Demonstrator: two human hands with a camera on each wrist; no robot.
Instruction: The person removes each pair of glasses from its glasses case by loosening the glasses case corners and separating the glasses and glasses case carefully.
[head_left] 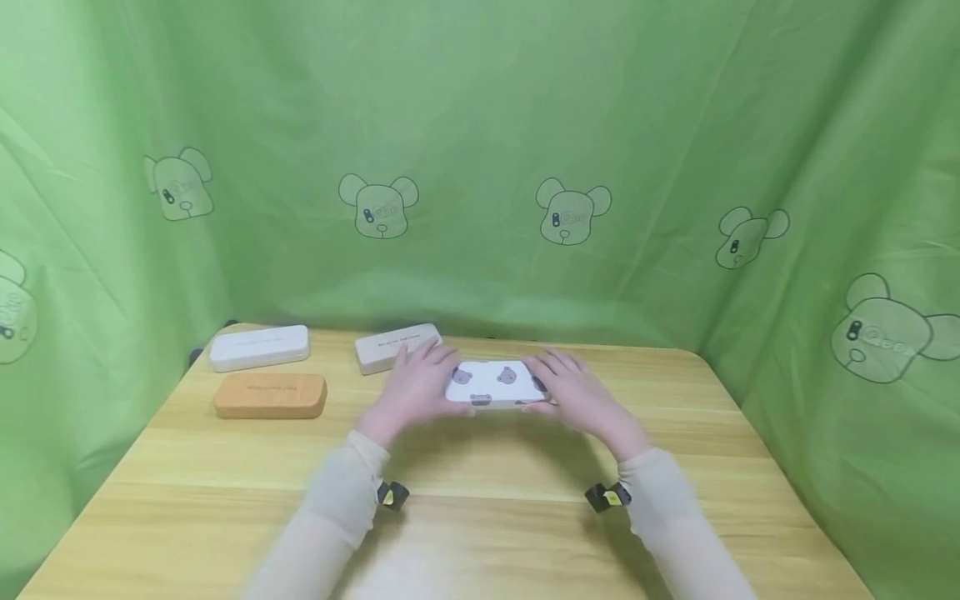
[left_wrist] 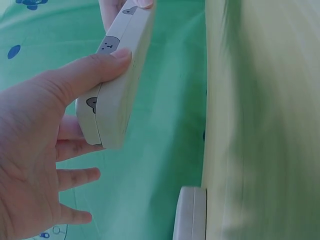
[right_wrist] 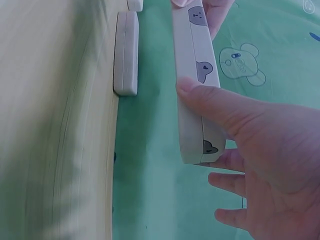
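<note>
A white glasses case with grey bear faces (head_left: 486, 382) is held up above the table between both hands. My left hand (head_left: 414, 387) grips its left end, thumb on the near long side and fingers behind. At the opposite end my right hand (head_left: 579, 397) holds it the same way. In the left wrist view the thumb presses near the seam of the case (left_wrist: 114, 112), with two lower fingers spread off it. The right wrist view shows the lid seam of the bear case (right_wrist: 191, 120) closed along the visible side.
On the wooden table (head_left: 480, 533), a beige glasses case (head_left: 382, 348) lies just behind my left hand. Farther left are a white case (head_left: 258, 348) and an orange case (head_left: 270, 396). A green curtain (head_left: 480, 283) hangs behind and at both sides.
</note>
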